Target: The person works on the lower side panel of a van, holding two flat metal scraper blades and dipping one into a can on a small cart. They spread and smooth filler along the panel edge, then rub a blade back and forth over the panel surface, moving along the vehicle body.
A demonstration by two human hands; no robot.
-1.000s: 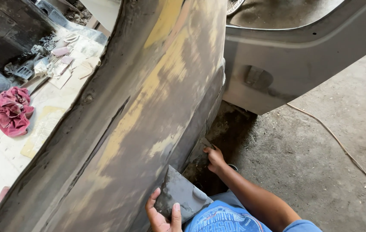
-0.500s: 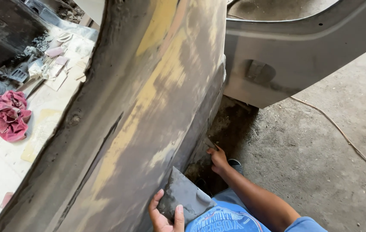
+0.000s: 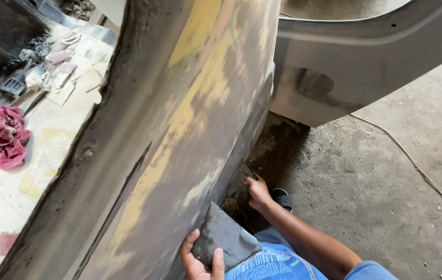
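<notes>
Nearest the camera, the left hand [image 3: 198, 262] clamps a flat grey spreader blade [image 3: 224, 239], thumb and fingers closed over its lower corner. The blade lies against the lower end of the car body panel [image 3: 179, 135], its long axis running up-left to down-right, the pointed tip aimed up toward the panel; the lower part is cut off by the frame edge and a blue garment.

Just beyond, the right hand [image 3: 256, 190] reaches to the panel's lower right edge. Its fingers are curled together on something thin and dark, possibly a small tool; the view is too poor to tell what it is. A dark shoe [image 3: 281, 197] sits just behind that wrist.

The panel is sanded grey-brown with long yellow filler streaks and a dark seam running its length. It fills the middle of the view and hides the ground beneath.

To the right, bare gritty concrete floor [image 3: 387, 207] with a thin cord [image 3: 413, 163] trailing across. Further back, a grey body section [image 3: 345, 78]. At far left, a crumpled red rag [image 3: 2, 136] and blurred clutter on a pale surface.
</notes>
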